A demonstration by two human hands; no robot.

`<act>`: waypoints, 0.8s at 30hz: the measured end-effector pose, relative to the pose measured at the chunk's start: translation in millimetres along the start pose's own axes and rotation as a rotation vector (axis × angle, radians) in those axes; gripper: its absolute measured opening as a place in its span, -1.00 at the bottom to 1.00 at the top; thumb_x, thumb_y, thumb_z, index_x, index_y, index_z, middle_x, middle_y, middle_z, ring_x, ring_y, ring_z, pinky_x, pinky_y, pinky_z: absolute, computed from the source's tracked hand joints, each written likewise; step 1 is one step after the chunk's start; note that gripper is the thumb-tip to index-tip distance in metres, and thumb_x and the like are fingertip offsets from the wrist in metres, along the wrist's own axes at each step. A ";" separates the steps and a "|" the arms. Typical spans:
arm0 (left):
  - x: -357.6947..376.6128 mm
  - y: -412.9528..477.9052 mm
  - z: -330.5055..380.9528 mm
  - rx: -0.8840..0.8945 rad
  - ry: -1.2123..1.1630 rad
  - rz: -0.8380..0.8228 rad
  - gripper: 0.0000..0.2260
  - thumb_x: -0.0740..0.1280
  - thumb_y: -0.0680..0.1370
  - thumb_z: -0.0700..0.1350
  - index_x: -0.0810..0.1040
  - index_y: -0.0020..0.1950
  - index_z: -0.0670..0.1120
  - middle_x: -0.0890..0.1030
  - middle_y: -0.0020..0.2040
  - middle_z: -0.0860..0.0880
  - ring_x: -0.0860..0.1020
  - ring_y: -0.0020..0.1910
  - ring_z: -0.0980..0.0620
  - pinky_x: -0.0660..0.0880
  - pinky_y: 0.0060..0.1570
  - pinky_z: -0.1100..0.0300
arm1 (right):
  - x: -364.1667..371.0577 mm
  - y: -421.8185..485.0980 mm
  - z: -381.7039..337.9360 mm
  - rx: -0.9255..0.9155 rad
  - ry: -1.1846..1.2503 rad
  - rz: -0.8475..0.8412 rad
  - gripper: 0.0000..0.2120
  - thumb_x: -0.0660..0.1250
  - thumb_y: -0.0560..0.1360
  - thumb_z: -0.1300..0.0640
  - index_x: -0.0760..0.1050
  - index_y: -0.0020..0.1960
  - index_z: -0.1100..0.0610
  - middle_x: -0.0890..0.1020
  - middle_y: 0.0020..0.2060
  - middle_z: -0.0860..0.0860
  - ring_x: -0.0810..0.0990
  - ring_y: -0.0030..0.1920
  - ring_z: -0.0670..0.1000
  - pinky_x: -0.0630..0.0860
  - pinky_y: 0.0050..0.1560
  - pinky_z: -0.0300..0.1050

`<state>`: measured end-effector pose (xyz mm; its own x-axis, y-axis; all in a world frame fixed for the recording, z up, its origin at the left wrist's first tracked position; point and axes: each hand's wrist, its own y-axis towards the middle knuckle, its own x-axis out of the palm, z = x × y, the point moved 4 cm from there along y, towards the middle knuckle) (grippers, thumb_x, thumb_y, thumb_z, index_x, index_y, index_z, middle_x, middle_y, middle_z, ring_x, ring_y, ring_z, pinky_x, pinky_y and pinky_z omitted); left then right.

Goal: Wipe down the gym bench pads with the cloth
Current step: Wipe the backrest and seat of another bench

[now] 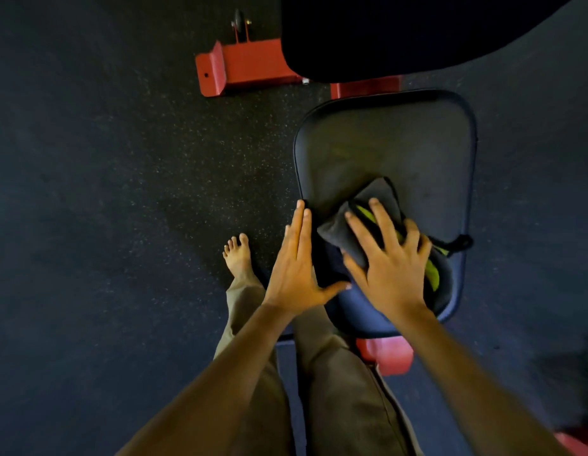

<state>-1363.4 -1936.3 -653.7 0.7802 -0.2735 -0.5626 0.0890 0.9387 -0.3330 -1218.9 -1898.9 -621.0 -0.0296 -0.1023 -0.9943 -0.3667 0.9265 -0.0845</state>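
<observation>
- Cloth [375, 195], grey with lime-green showing in its folds, lies bunched on the near end of the seat pad [385, 143]. It is pinned under the right hand [389, 261].
- That right hand is spread wide, with fingers straight and splayed and the palm pressing down. It grips nothing; the flat press probably serves to keep as much fabric as possible on the vinyl while it is pushed.
- Just beside it, the left hand [292, 268] is also flat, with fingers straight and together. It lies along the pad's left edge, and the thumb reaches toward the cloth. I judge that it braces the pad or the person's lean and does no wiping.
- Below both arms are tan trousers [345, 390], and a bare foot [238, 255] is planted on the floor left of the bench, so the person stands close at the seat's end.
- A red frame piece [388, 355] shows under the near rim of the seat.
- Farther up, most of the seat pad is uncovered, dull and faintly streaked. Whether that part has been wiped I cannot tell.
- Beyond a narrow gap with red frame between, the black back pad [401, 34] fills the top of the view, well apart from the cloth.
- Farthest left, a red base foot [240, 67] rests on the speckled rubber floor [121, 159].
</observation>
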 end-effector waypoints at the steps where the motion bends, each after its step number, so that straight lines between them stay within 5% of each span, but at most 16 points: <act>1: -2.6 -0.3 -1.7 0.014 0.043 -0.021 0.08 0.41 0.31 0.32 -0.16 0.53 -0.14 -0.11 0.54 -0.15 -0.14 0.53 0.04 -0.19 0.47 0.26 | 0.3 12.1 0.0 0.047 -0.007 0.013 -0.48 0.18 0.49 -0.18 0.27 0.43 -0.12 0.26 0.45 0.02 0.35 0.13 0.29 0.43 -0.03 0.22; 3: -6.2 0.4 -1.6 0.045 0.128 -0.029 0.13 0.41 0.28 0.35 -0.09 0.52 -0.27 -0.09 0.53 -0.17 -0.12 0.52 -0.02 -0.26 0.44 0.29 | -1.8 53.9 -2.8 0.200 0.007 0.061 -0.52 0.19 0.51 -0.17 0.32 0.41 -0.11 0.35 0.43 0.06 0.43 0.10 0.31 0.42 -0.04 0.21; 6: -11.4 4.1 5.6 0.065 0.250 0.034 0.11 0.42 0.25 0.36 0.11 0.47 -0.39 0.08 0.49 -0.29 0.03 0.44 -0.15 -0.09 0.38 0.15 | -6.5 120.8 -9.5 0.315 0.041 0.100 -0.51 0.20 0.51 -0.16 0.39 0.41 -0.06 0.42 0.40 0.11 0.48 0.13 0.37 0.42 0.01 0.26; 11: -11.3 8.0 4.4 0.085 0.244 0.049 0.04 0.41 0.32 0.34 0.01 0.51 -0.25 0.04 0.53 -0.19 0.00 0.53 -0.08 0.04 0.45 -0.05 | -5.3 60.3 0.8 -0.020 0.003 0.066 -0.48 0.19 0.52 -0.16 0.31 0.45 -0.09 0.35 0.46 0.06 0.36 0.19 0.31 0.41 0.08 0.25; 13: -10.2 15.0 9.7 0.099 0.230 0.060 0.02 0.40 0.34 0.31 0.02 0.51 -0.27 0.05 0.53 -0.19 0.02 0.53 -0.10 0.04 0.45 -0.07 | -2.3 13.5 21.4 -0.018 -0.008 0.033 -0.47 0.21 0.49 -0.16 0.30 0.44 -0.11 0.36 0.46 0.05 0.37 0.14 0.29 0.41 0.03 0.23; 19: 8.7 40.2 40.8 0.205 0.327 -0.014 -0.15 0.29 0.47 0.24 0.06 0.51 -0.30 0.09 0.52 -0.24 0.04 0.51 -0.14 -0.13 0.47 0.11 | -10.5 58.0 96.7 0.798 0.112 0.025 -0.45 0.13 0.54 -0.17 0.25 0.49 -0.02 0.26 0.48 0.16 0.38 0.21 0.38 0.34 0.09 0.28; 24: 11.1 47.8 44.8 0.201 0.386 -0.040 -0.25 0.23 0.53 0.16 0.06 0.51 -0.28 0.11 0.52 -0.24 0.04 0.50 -0.10 -0.19 0.46 0.22 | -3.3 28.2 54.8 0.186 0.059 0.065 -0.50 0.17 0.53 -0.15 0.31 0.45 -0.07 0.35 0.45 0.10 0.36 0.17 0.31 0.41 0.05 0.28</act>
<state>-1322.7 -1885.1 -642.0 0.4882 -0.3327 -0.8068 0.2627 0.9376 -0.2277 -1178.3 -1852.5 -623.7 -0.1041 -0.0560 -0.9930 -0.1845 0.9822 -0.0360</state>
